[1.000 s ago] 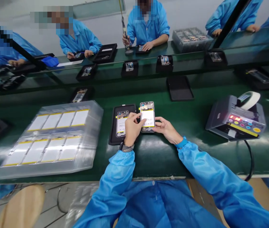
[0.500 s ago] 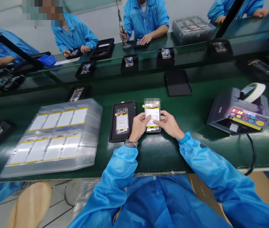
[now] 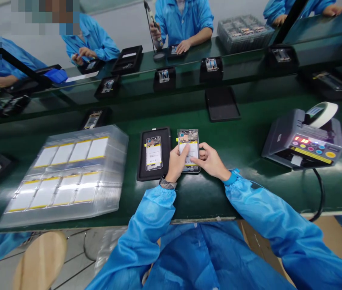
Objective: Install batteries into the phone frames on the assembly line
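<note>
An opened phone [image 3: 192, 150] with a white, yellow-edged battery and a bare circuit board at its top is held between my hands above the green bench. My left hand [image 3: 175, 164] grips its left side, the thumb lying on the battery. From the right, my right hand [image 3: 212, 162] holds the lower edge, thumb on the battery's lower part and fingers curled at the side. Just left of my hands, a second opened phone [image 3: 154, 154] rests in a black tray [image 3: 166, 139].
Left stands a stack of clear plastic trays [image 3: 119, 177] with several white batteries. A tape dispenser [image 3: 306, 141] with a lit display sits right, its cable [image 3: 321, 189] hanging down. Behind lies a black tray [image 3: 222, 104]. Co-workers [image 3: 185, 24] work across a raised shelf holding phones in holders.
The phone and my hands have shifted slightly left and nearer to me. My right fingers have moved a little on the phone. Across the bench, a co-worker's hands have lifted.
</note>
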Motion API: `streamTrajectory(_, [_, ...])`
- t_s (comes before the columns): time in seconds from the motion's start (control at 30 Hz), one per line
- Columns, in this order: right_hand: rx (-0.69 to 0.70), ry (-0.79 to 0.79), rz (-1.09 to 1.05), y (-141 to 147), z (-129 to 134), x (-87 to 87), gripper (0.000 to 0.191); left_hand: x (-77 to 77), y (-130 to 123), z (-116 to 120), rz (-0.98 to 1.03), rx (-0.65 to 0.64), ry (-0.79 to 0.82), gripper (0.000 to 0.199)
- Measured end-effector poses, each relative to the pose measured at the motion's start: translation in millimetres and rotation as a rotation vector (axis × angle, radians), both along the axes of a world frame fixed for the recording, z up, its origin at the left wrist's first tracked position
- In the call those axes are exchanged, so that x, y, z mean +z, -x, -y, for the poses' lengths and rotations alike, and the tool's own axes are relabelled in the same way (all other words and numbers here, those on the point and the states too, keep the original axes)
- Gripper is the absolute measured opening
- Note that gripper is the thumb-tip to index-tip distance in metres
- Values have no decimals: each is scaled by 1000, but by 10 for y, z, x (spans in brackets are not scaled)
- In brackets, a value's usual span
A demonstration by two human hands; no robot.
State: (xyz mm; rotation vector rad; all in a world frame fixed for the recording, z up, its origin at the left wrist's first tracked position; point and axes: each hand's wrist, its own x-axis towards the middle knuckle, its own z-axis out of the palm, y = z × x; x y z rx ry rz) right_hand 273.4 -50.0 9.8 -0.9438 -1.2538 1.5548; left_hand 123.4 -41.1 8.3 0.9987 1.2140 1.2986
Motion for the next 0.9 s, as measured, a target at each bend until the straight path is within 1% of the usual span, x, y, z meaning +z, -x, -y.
streamTrajectory(0.07, [-54, -50, 79, -11, -3, 10, 45, 3, -19, 46, 6, 0, -1, 46])
streamTrajectory(0.17, [-200, -127, 159, -43, -26, 11, 37, 18, -58, 122, -21, -13, -14, 47])
streamTrajectory(0.23, [-245, -174, 186, -58, -31, 8, 36, 32, -88, 159, -49, -6, -20, 47])
streamTrajectory(0.37, [-244, -239, 243, -50, 6, 12, 35, 60, -125, 180, -93, 18, -43, 45])
streamTrajectory(0.53, [-218, -227, 255, -19, 52, 2, 34, 74, -116, 160, -135, 30, -40, 46])
streamTrajectory(0.67, [-256, -250, 287, -9, 57, 4, 34, 88, -119, 168, -147, 31, -43, 44])
streamTrajectory(0.9, [-331, -243, 322, -5, 50, -2, 41, 75, -155, 197, -183, 37, -43, 41])
